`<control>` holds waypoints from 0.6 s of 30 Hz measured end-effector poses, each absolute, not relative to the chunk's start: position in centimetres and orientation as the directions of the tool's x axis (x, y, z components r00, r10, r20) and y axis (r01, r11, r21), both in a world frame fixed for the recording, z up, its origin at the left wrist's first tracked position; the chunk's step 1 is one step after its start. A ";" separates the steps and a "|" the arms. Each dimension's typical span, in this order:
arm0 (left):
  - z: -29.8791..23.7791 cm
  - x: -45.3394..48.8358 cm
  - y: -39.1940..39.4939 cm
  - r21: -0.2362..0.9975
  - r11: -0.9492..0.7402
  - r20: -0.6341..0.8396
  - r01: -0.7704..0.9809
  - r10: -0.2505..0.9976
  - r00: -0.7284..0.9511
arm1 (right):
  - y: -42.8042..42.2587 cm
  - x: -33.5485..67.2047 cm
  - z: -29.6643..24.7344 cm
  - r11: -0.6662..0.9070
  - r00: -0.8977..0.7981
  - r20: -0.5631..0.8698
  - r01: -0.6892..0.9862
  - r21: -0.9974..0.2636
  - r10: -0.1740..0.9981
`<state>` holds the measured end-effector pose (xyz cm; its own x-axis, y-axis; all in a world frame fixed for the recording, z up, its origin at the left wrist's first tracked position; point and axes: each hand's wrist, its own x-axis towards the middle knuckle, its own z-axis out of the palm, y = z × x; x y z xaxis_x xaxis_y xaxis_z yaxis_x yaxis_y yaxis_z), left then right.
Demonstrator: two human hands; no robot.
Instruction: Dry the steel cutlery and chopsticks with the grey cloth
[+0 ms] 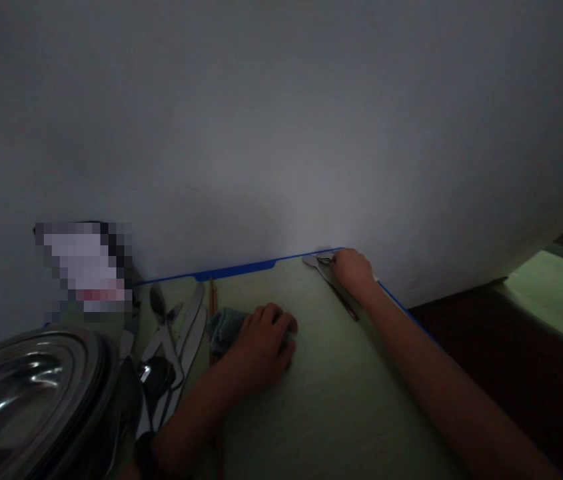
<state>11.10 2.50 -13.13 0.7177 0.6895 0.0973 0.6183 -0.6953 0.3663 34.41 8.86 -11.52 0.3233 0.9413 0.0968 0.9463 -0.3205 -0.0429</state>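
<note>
From the head view, I am seeing the left hand (264, 343) resting knuckles-up on a crumpled teal cloth (224, 328), fingers curled down over it and pressing it to the pale green worktop (331, 393). The right hand (354, 272) is reaching to the far corner by the wall (281, 133), fingers folded over the end of a flat metal utensil (322, 268); I cannot tell how firmly it is pinching. That utensil's long axis is running from the far left toward me and rightward, under the right hand, well apart from the left. A wooden stick (212, 300), cutlery (181, 333) and a steel lid (31, 393) are lying left of the cloth.
</note>
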 end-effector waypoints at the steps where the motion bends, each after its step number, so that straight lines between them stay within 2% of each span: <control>1: -13.2 11.1 2.5 0.363 -0.697 0.099 0.618 0.689 0.718 | 8.8 34.3 -11.5 -0.325 0.327 0.099 0.945 -0.040 0.940; 18: -13.1 11.1 2.5 0.335 -0.694 0.078 0.637 0.694 0.715 | 8.8 34.7 -11.2 -0.304 0.303 0.071 0.953 0.004 0.950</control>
<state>11.11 2.48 -13.12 0.7155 0.6943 0.0779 0.6372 -0.6942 0.3348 34.67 8.79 -11.20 0.3031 0.9504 0.0706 0.9526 -0.3041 0.0041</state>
